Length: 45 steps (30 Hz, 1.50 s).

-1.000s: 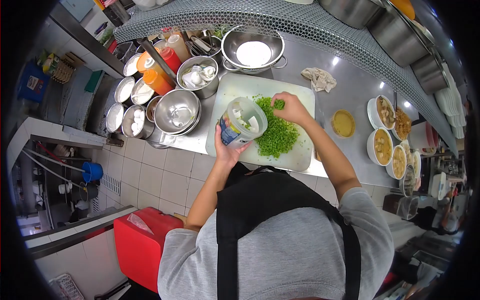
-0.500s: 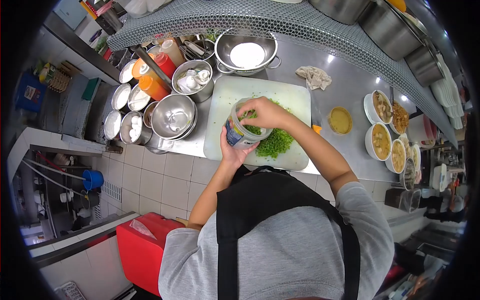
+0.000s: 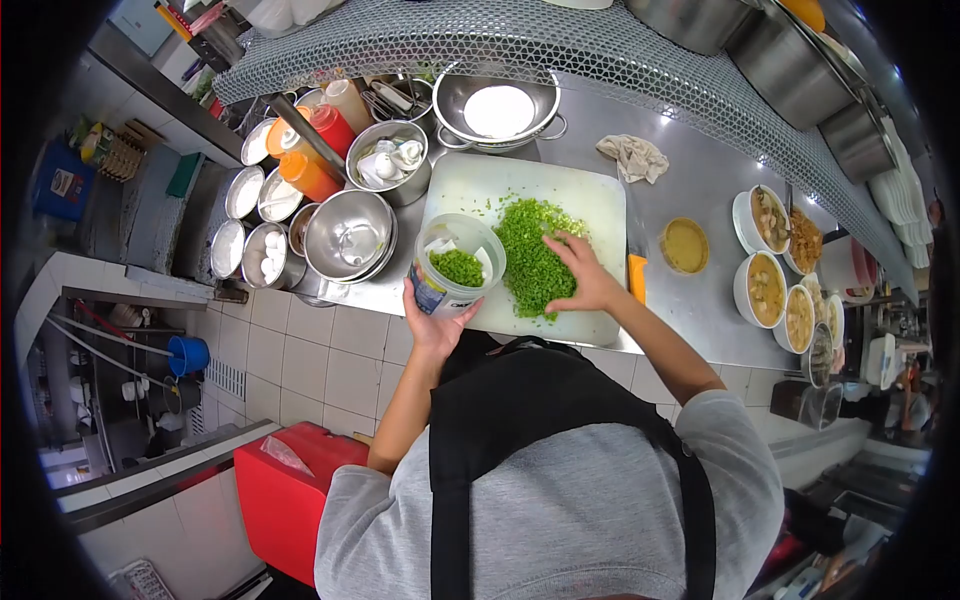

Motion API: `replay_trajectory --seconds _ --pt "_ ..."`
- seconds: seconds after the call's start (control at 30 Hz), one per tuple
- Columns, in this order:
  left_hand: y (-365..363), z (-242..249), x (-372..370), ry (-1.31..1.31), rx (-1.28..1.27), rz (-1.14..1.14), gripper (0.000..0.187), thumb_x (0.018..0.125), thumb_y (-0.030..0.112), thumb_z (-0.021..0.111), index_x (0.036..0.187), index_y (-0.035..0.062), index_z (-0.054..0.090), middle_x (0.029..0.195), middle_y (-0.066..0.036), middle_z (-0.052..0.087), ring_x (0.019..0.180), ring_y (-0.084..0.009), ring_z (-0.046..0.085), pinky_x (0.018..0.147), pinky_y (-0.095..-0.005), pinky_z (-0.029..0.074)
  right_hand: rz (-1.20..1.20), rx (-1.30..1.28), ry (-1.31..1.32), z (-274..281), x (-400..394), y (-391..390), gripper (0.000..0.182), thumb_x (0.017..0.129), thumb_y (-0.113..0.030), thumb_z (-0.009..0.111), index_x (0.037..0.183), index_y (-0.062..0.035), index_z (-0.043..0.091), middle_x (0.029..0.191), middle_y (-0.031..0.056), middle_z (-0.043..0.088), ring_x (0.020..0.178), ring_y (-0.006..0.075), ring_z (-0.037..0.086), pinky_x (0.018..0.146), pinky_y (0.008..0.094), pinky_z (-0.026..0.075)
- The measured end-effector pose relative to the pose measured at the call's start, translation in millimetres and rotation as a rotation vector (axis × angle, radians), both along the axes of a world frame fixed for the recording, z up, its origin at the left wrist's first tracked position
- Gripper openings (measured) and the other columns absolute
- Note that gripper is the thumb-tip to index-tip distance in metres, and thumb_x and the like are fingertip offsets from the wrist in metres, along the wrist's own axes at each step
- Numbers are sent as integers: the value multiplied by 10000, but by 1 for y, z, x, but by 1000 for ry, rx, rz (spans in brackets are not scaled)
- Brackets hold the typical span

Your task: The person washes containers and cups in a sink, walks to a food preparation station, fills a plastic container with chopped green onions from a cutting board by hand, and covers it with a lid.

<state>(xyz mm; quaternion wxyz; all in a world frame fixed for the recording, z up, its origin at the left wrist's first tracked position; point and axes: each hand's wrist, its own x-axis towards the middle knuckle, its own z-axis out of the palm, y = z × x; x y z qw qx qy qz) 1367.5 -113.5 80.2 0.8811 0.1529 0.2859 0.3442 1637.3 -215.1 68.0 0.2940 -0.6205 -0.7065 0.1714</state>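
A clear plastic tub [image 3: 452, 290] with a label is gripped from below by my left hand [image 3: 436, 325], tilted so its mouth shows. Chopped green herbs [image 3: 457, 266] lie inside it, with a white piece beside them. On the white cutting board [image 3: 460, 185] spreads a large pile of chopped green onion [image 3: 535, 255]. My right hand [image 3: 585, 278] is at the right side of this pile, fingers spread and holding nothing visible. Just right of that hand, an orange handle [image 3: 637, 278] lies by the board's edge.
Stacked steel bowls [image 3: 349, 235], a pot of eggs [image 3: 388, 165] and sauce bottles [image 3: 308, 176] stand left of the board. A colander [image 3: 497, 105] and a crumpled cloth [image 3: 633, 158] are behind it. Several soup bowls [image 3: 765, 288] line the right, and a mesh shelf [image 3: 500, 40] hangs above.
My right hand has come out of the tub and moved right to the green pile. My left hand has shifted the tub left, uncovering more of the pile.
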Motion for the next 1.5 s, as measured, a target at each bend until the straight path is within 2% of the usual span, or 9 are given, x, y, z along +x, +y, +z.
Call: replay_trajectory --seconds 0.1,0.17,0.33,0.53,0.73,0.93,1.1,1.3,1.5 --pt "2 -3 -3 -42 -20 4 736 788 684 357 1351 216 288 1369 -83 340 1238 -309 361 959 -542 334 34 -17 -272 2 -17 7 930 590 -534 739 1359 -191 345 1351 195 288 1238 386 289 1034 505 217" --pt "2 -3 -3 -44 -14 2 734 788 684 358 1351 219 286 1369 -84 337 1237 -310 361 958 -544 334 15 29 -246 -5 -21 14 897 569 -484 754 1340 -227 376 1321 176 331 1208 363 325 1014 515 245" --pt "0 7 3 -11 3 6 754 783 682 374 1353 196 281 1367 -102 330 1225 -323 370 943 -537 362 0 75 -272 -18 -18 31 637 525 -231 777 1122 -184 560 1149 111 472 1063 301 430 893 460 396" --pt "-1 0 2 12 12 -23 783 773 684 393 1353 170 282 1359 -117 338 1212 -327 386 938 -527 378 -52 95 -211 -28 -14 45 436 551 -116 736 969 -131 613 1006 117 539 926 310 523 809 371 462" --pt "0 2 7 55 41 -61 771 782 678 384 1341 152 312 1331 -110 385 1193 -314 415 940 -503 379 -96 32 120 18 -3 55 278 620 -84 677 892 -79 623 853 115 589 780 287 585 730 351 484" --pt "-3 3 33 29 79 -195 739 800 677 332 1329 162 334 1321 -108 401 1178 -301 435 933 -493 376 48 101 271 103 -25 68 237 655 -87 687 883 -55 630 885 104 620 843 246 597 778 314 466" --pt "-12 8 50 -41 73 -218 757 786 697 329 1332 172 319 1325 -111 388 1192 -304 417 925 -514 372 203 7 201 101 -51 74 287 661 -120 701 934 -62 637 912 106 621 880 250 592 794 321 461" --pt "-12 5 48 -73 -26 -183 809 757 735 312 1339 174 305 1322 -136 381 1191 -330 414 907 -512 391 270 -75 378 112 -43 75 240 733 -133 692 954 -57 638 935 92 617 875 213 588 785 303 461" --pt "-12 -12 30 -177 -70 -175 872 753 742 281 1371 127 253 1326 -207 362 1165 -441 416 786 -474 515 -16 189 437 103 2 77 140 796 -110 642 918 -41 637 913 68 609 854 169 579 789 295 455"
